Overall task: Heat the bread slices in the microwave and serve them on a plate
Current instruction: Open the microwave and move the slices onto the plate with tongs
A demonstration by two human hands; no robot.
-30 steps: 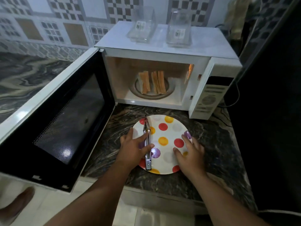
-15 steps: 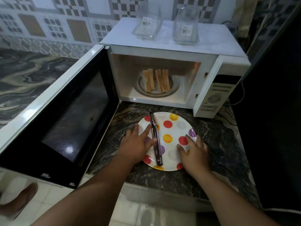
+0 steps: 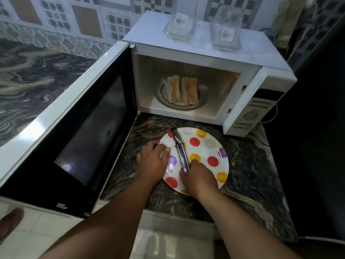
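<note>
The microwave (image 3: 196, 58) stood at the worktop's (image 3: 252, 165) back edge, its door (image 3: 74, 128) swung wide, the bread slices (image 3: 183, 89) upright on the turntable inside. The polka-dot plate (image 3: 209, 144) lay on the worktop just before the opening, near the front edge. The left hand (image 3: 154, 161), relaxed and flat, steadied the plate's left rim. The right hand (image 3: 198, 177) had moved from the plate's right rim, where it sat half a second earlier, to curl round the near end of the tongs (image 3: 180, 148) lying across the plate. Judging by that, lifting the slices out came next.
</note>
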